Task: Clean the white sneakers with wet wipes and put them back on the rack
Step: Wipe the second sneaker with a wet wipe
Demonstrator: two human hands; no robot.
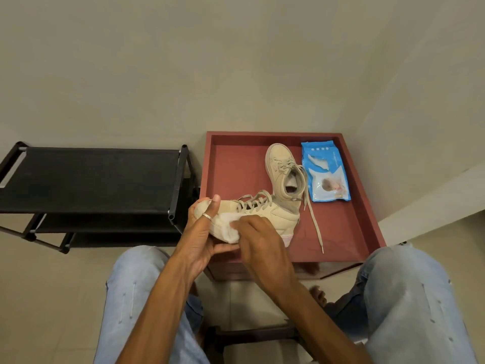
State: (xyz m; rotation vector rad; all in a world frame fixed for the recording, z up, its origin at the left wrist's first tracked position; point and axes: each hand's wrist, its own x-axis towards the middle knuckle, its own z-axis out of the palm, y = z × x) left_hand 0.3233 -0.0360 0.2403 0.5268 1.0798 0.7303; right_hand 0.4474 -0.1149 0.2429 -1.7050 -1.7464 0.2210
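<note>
Left hand (pixel 202 232) grips the sneaker (pixel 262 214) at the toe: thumb over the toe cap, fingers (pixel 225 248) pressed together under the sole. The sneaker is held on its side above the near-left corner of the bench (pixel 233 166), toe toward the rack (pixel 91 177). Right hand (pixel 262 240) holds the wipe (pixel 228 228) against the sneaker's forward side, fingers curled over it. The second sneaker (pixel 280 169) lies on the bench, touching the held one's heel. The pack (pixel 325 174) lies just right of it. One lace (pixel 316 229) trails across the bench.
</note>
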